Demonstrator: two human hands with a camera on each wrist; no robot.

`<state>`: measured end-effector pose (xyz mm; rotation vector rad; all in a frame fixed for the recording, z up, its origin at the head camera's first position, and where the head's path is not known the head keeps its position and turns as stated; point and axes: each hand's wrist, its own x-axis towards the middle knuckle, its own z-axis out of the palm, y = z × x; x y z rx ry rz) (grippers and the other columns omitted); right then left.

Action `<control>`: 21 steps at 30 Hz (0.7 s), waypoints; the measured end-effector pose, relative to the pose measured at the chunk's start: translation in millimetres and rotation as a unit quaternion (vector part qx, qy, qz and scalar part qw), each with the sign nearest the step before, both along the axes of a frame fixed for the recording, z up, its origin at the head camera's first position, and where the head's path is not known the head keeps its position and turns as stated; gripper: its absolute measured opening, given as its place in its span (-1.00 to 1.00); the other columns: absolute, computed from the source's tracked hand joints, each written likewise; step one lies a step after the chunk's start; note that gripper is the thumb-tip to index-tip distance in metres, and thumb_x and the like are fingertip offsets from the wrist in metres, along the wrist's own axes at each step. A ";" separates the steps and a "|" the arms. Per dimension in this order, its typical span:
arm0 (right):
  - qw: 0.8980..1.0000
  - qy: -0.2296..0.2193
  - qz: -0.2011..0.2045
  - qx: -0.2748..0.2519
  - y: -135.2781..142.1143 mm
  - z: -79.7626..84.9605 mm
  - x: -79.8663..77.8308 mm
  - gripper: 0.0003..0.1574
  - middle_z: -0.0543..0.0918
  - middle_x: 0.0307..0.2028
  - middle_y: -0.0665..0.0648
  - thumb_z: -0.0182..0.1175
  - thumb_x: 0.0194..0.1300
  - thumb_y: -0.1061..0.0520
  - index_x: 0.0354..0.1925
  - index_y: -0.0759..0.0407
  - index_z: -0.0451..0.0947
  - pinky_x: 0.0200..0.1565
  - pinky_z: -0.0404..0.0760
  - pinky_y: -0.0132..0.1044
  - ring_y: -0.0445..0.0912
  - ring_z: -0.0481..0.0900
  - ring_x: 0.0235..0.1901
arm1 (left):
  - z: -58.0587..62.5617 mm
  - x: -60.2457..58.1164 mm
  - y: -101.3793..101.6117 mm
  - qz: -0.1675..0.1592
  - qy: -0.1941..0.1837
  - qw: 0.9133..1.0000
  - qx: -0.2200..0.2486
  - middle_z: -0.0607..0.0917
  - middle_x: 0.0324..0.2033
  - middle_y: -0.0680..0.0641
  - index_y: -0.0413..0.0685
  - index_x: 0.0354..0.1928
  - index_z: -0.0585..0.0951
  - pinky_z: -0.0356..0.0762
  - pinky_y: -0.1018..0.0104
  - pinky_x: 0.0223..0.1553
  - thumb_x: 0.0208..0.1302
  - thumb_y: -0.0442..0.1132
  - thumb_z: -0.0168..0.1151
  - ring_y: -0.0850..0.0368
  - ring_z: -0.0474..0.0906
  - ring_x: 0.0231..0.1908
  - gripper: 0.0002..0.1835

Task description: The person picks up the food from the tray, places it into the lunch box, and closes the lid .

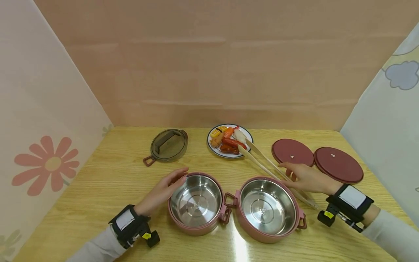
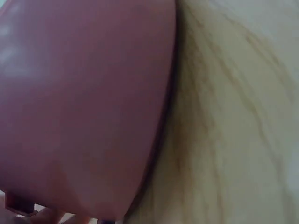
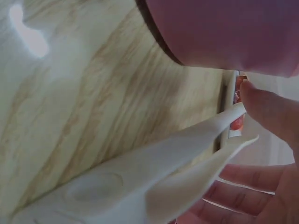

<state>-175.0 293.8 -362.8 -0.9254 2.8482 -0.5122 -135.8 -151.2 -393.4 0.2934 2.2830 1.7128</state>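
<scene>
My left hand (image 1: 169, 187) rests at the back left rim of the smaller pink pot (image 1: 195, 230), thumb and forefinger extended along the edge. In the left wrist view, that pot's outer wall (image 2: 88, 98) fills much of the picture, with fingertips beside a handle at the bottom. Over a pair of pale tongs (image 3: 154, 161) reaches my right hand (image 1: 306, 177), its thumb on one side of them and fingers on the other. The tongs lie behind the larger pink pot (image 1: 262, 237), tips on the plate of food. Both pots have steel insides.
A white plate (image 1: 214, 152) with a blue rim holds toy-like food, including corn and red pieces. Two dark red lids (image 1: 292, 149) lie at the right. At the back left sits a glass lid (image 1: 171, 147) with a handle. Walls enclose the table's back and sides.
</scene>
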 end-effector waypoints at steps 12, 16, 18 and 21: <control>0.999 -0.018 -0.006 0.043 -7.0 -11.4 -7.2 -0.31 0.56 -0.49 0.03 0.25 0.14 0.06 0.09 0.52 0.37 -0.53 0.41 -0.39 -0.33 0.33 -0.62 | -7.2 0.7 6.4 0.060 -0.048 0.995 0.062 0.45 0.28 -0.11 -0.09 0.26 0.43 0.08 0.04 0.36 0.29 0.11 0.03 0.02 0.21 0.33 -0.40; 0.999 -0.016 -0.016 0.043 -8.0 -12.6 -8.0 -0.41 0.61 -0.39 0.10 0.24 0.15 0.06 0.02 0.46 0.42 -0.50 0.45 -0.38 -0.33 0.36 -0.61 | -9.9 0.7 8.0 0.079 -0.062 0.992 0.072 0.50 0.23 -0.12 -0.14 0.23 0.47 0.14 0.08 0.34 0.27 0.12 0.05 0.03 0.27 0.30 -0.39; 0.999 -0.018 -0.019 0.040 -8.2 -12.9 -8.4 -0.47 0.59 -0.42 0.06 0.22 0.17 0.04 -0.02 0.41 0.44 -0.51 0.45 -0.38 -0.33 0.37 -0.61 | -10.3 1.1 9.0 0.088 -0.069 0.990 0.082 0.52 0.20 -0.14 -0.17 0.21 0.48 0.19 0.09 0.32 0.27 0.11 0.06 0.02 0.31 0.27 -0.39; 0.999 -0.012 -0.023 0.037 -8.6 -13.2 -8.4 -0.55 0.52 -0.49 -0.01 0.22 0.18 0.03 -0.10 0.35 0.46 -0.54 0.43 -0.39 -0.32 0.35 -0.62 | -9.6 2.4 10.9 0.101 -0.068 0.989 0.087 0.57 0.13 -0.14 -0.18 0.16 0.52 0.27 0.11 0.27 0.28 0.10 0.06 0.03 0.38 0.21 -0.42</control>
